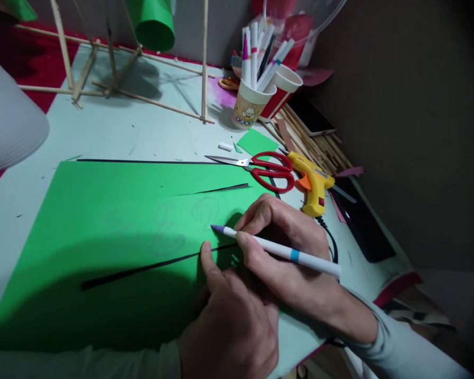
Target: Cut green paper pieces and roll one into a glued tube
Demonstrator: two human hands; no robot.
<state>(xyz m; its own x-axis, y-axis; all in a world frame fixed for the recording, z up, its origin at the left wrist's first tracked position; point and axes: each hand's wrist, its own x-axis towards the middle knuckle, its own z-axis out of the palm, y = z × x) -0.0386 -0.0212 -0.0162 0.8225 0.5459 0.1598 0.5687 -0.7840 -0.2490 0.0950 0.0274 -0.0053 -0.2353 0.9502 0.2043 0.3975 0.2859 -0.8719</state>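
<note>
My right hand is closed round a white marker with a blue band. Its purple tip is at the surface of a large green sheet, beside a faint curly outline. More faint curved lines show to the left. My left hand rests on the sheet, one finger stretched onto a thin black strip; its other fingers are partly hidden. A shorter black strip lies higher up. Red-handled scissors lie open across the sheet's upper right edge.
A yellow glue gun lies right of the scissors. Behind stand a paper cup of markers and a frame of wooden sticks. A dark phone lies at right, and a white rounded object intrudes at left.
</note>
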